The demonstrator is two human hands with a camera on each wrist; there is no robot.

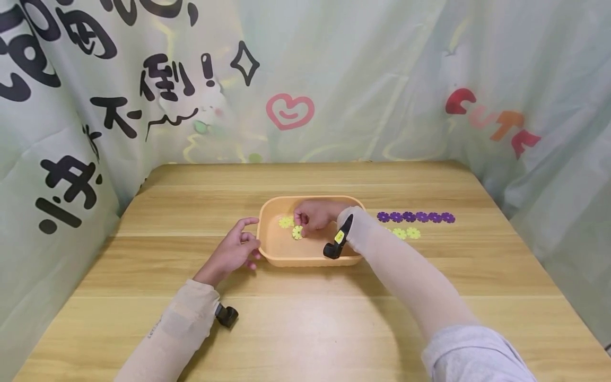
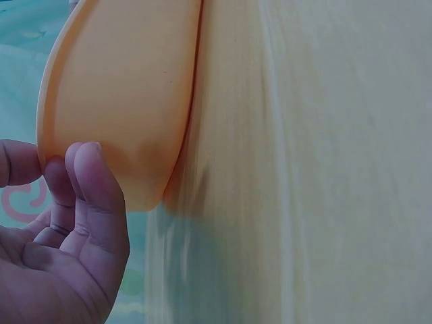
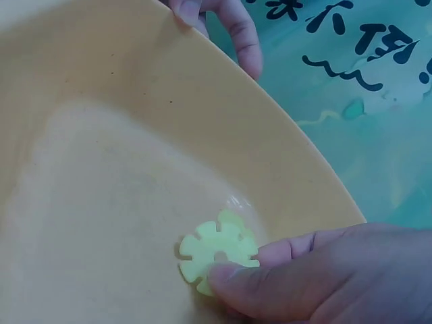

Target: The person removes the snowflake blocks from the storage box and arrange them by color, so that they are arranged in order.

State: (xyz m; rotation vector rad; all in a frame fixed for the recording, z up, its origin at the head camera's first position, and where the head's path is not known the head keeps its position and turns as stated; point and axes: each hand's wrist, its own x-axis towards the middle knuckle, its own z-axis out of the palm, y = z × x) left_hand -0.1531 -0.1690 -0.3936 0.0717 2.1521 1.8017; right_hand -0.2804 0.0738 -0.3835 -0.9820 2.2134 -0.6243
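Observation:
In the head view an orange plastic basin (image 1: pixel 310 262) stands on the wooden table. My right hand (image 1: pixel 317 215) is inside it and pinches a yellow flower-shaped disc (image 3: pixel 202 250) by thumb and fingers. Another yellow disc (image 1: pixel 286 222) lies close by on the basin floor. At the basin's left end, the fingers of my left hand (image 1: pixel 234 248) touch the rim and outer wall, loosely bent rather than wrapped around it. Right of the basin lies a row of several purple flower-shaped discs (image 1: pixel 422 217). Below that row are yellow discs (image 1: pixel 413 233), partly hidden by my right forearm.
The wooden table (image 1: pixel 305 323) extends on all sides of the basin. A pale printed curtain (image 1: pixel 353 95) hangs behind the table and along both sides. A small black camera (image 1: pixel 227 316) sits on the left wrist and another black camera (image 1: pixel 332 250) on the right.

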